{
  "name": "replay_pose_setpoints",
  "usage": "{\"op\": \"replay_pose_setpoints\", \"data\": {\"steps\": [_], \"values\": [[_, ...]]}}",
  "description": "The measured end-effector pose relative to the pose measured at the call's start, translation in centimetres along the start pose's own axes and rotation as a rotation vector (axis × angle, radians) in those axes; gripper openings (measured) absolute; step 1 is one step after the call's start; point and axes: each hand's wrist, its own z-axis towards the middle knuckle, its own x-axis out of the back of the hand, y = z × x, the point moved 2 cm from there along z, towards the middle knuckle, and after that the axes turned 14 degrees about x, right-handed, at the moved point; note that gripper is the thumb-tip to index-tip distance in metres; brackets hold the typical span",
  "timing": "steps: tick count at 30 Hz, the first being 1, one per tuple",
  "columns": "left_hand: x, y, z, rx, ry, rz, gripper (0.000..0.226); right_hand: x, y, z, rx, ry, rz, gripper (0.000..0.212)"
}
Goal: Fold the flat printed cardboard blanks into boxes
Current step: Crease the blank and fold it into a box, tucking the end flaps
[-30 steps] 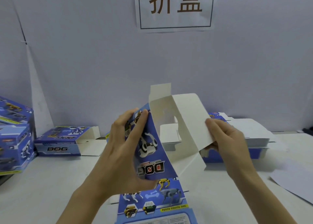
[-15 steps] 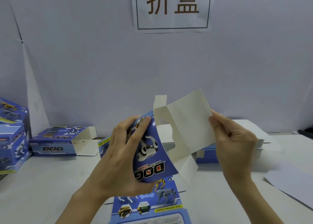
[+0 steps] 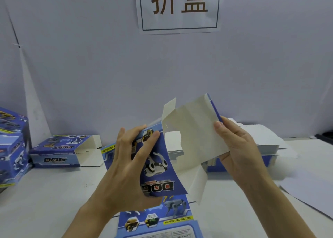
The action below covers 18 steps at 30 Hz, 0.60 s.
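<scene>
Head camera looked down at two hands holding one cardboard blank [image 3: 162, 169] up in the air, just above the table [image 3: 45, 201]. The left hand [image 3: 126, 167] gripped the blue side with the dog picture. Its fingers curled over the top edge and its thumb sat low on the front, so the card bowed a little. This hand was likely there to hold the blank steady.

The right hand [image 3: 239, 147] pinched the white panel [image 3: 194, 138]. Its thumb lay on the plain inside and the other fingers were hidden behind. It likely held that part out so the card could bend along its crease. The blank stood half open, like a book, and was not yet a box. Small flaps stuck out at the top and bottom, not tucked in.

A blue printed sheet [image 3: 158, 223] showed under the hands. It was not clear if it was joined to the blank.

Behind the right hand a pile of flat blanks [image 3: 266, 142] sat on the table, likely close by so the next one was easy to grab. Off to the left a folded box [image 3: 59, 153] lay with one end flap open, and a stack of boxes [image 3: 10, 147] stood beside it. That side was likely the spot for done ones. A paper sign [image 3: 180, 7] hung on the wall.
</scene>
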Motion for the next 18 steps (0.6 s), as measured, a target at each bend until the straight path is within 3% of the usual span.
{"op": "replay_pose_setpoints", "data": {"steps": [2, 4, 7, 9, 11, 14, 16, 18], "values": [[-0.3, 0.3, 0.0, -0.02, 0.005, 0.035, 0.106, -0.1, 0.2, -0.3, 0.101, 0.076, -0.135, 0.019], [-0.7, 0.5, 0.0, -0.01, -0.003, 0.065, 0.107, -1.1, 0.6, -1.3, 0.34, 0.094, -0.365, 0.024], [-0.9, 0.4, -0.2, 0.043, 0.019, 0.067, 0.11, -3.9, 1.8, -3.4, 0.721, -0.103, -0.768, 0.029], [-0.4, 0.0, -0.2, 0.048, 0.044, 0.051, 0.11, -4.0, 1.8, -3.4, 0.735, -0.13, -0.752, 0.029], [0.4, -0.7, -0.1, 0.034, 0.064, -0.01, 0.112, -2.5, 0.3, -1.9, 0.479, 0.01, -0.412, 0.02], [0.8, 0.2, 0.0, -0.043, 0.11, -0.122, 0.111, -0.6, -0.6, -0.4, -0.151, 0.122, 0.095, 0.012], [0.3, 1.3, -0.1, -0.075, 0.122, -0.172, 0.11, -0.7, 0.4, -0.5, -0.465, 0.12, 0.274, 0.015], [0.3, 1.8, 0.3, -0.015, 0.109, -0.22, 0.106, -1.3, 1.7, -0.9, -0.617, 0.049, 0.3, 0.02]]}}
